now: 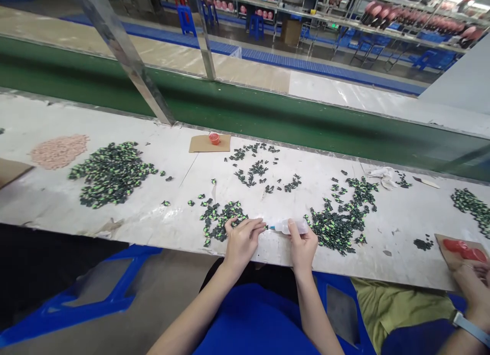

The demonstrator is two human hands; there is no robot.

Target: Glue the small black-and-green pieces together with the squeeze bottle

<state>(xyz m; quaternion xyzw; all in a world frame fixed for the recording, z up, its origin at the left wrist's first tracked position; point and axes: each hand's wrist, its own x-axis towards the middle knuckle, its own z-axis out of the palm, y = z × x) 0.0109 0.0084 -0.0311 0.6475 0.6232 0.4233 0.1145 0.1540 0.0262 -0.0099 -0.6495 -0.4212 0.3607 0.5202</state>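
Note:
My left hand pinches a tiny dark piece at its fingertips, over the front of the white table. In my right hand is a translucent squeeze bottle, lying sideways with its blue tip against or very near that piece. Beside my left hand lies a cluster of small black-and-green parts. A bigger pile of the same parts sits just right of my right hand. Farther back, small dark pieces are scattered loosely.
To the left are another black-and-green pile and a pink pile. A red cup stands on cardboard at the back. Metal posts rise behind the table's edge. At far right a co-worker's hand is near red containers.

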